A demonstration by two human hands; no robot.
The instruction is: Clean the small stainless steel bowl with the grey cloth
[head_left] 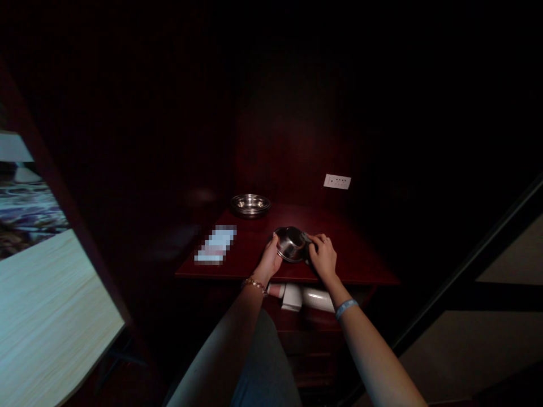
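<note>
Over the dark red bench, the left hand is closed around the near left rim of a metal bowl. The right hand is partly curled, fingers pressing a greyish cloth to the bowl's right side. Beyond the left hand sit stacked metal bowls.

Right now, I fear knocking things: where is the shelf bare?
Bare shelf: right of the right hand, and behind the held bowl, below the socket. Crowded: front centre, around the left hand; left side, with stacked dishes and pixelated item.
</note>
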